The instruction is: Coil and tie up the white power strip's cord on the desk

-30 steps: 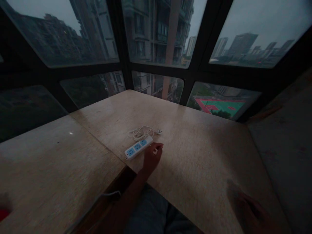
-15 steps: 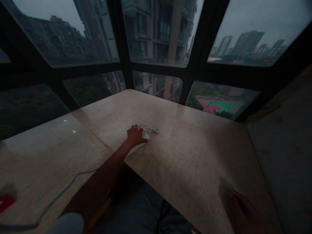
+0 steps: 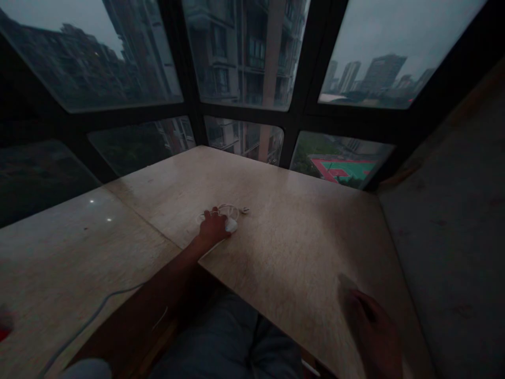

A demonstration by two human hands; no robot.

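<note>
My left hand [image 3: 213,227] reaches across the table and curls over a white adapter [image 3: 232,225], thumb on its near side and fingers on its far side. The palm hides part of the adapter, so its exact kind is unclear. Loosely coiled beside those fingers is a white cord [image 3: 229,208], ending in a plug [image 3: 245,210] that lies on the tabletop to the right. At the lower right, my right hand [image 3: 373,326] is dim and slightly blurred over the table. A dark gap shows between its thumb and fingers, with nothing visible in them.
The pale stone-patterned table [image 3: 284,237] has a seam on its left part and a cut-out corner by my legs [image 3: 232,331]. A grey cable [image 3: 92,316] runs along the left. A red object [image 3: 3,333] is at the left edge. Windows and a wall [image 3: 445,226] border the table.
The view has shifted slightly right, moving the scene left. My left hand has closed in a little around the adapter. My right hand shows more fully in view.
</note>
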